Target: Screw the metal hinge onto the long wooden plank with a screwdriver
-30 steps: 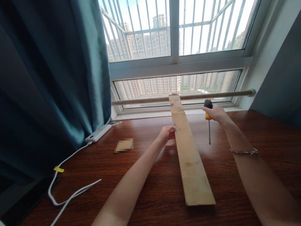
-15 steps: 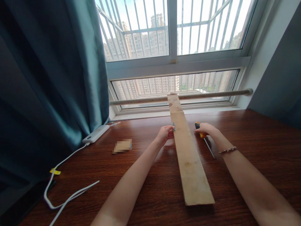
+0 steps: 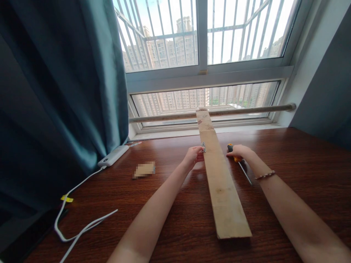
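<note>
A long wooden board lies lengthwise on the table, its far end reaching toward the window rail. Against its left edge, my left hand pinches a small metal hinge-like plate; the fingers partly cover it. To the right of the board, my right hand is closed around the handle of a screwdriver. The handle is black and yellow, and the shaft points back toward me, tip near the tabletop. A gap separates the right hand from the board.
On the left of the brown table lie a white power bank, its white cable with a yellow tag, and a pixelated tan piece. A dark curtain hangs at left. A metal rail crosses the window.
The whole view has shifted slightly. Both hands keep their holds, the left on the metal plate and the right on the screwdriver, with hardly any movement.
</note>
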A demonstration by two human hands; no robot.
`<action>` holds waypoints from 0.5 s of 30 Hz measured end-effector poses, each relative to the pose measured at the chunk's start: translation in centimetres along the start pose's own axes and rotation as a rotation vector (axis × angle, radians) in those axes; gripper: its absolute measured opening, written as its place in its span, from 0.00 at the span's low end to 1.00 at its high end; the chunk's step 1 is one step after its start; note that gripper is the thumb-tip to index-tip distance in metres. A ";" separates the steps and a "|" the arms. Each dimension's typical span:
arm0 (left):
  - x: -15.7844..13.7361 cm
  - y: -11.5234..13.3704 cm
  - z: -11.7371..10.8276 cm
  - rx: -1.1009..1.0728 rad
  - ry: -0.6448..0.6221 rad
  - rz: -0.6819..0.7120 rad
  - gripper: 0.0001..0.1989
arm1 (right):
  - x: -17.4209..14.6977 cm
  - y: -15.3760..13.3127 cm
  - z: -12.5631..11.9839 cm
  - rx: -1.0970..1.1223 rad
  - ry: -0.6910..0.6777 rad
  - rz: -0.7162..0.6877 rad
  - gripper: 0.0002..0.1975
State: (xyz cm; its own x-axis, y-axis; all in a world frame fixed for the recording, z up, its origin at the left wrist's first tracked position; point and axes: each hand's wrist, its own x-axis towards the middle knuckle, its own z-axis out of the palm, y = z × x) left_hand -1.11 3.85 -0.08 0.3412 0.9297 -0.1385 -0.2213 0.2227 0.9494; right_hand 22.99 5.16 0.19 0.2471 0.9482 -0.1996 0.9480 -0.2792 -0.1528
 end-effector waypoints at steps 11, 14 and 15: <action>-0.1 0.1 0.1 0.000 0.002 0.006 0.08 | -5.4 -6.0 -4.7 0.379 0.200 -0.495 0.12; -0.1 0.1 0.0 -0.011 -0.009 0.014 0.08 | -5.7 -7.8 -3.0 0.609 0.149 -0.718 0.10; -0.1 0.0 0.0 -0.013 -0.011 0.015 0.09 | -5.7 -8.1 -2.4 0.621 0.172 -0.718 0.09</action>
State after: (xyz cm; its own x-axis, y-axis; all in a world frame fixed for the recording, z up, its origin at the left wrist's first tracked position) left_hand -1.15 3.77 -0.04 0.3481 0.9296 -0.1210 -0.2384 0.2127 0.9476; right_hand 14.41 2.39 4.89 -0.2772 0.9197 0.2782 0.6219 0.3924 -0.6777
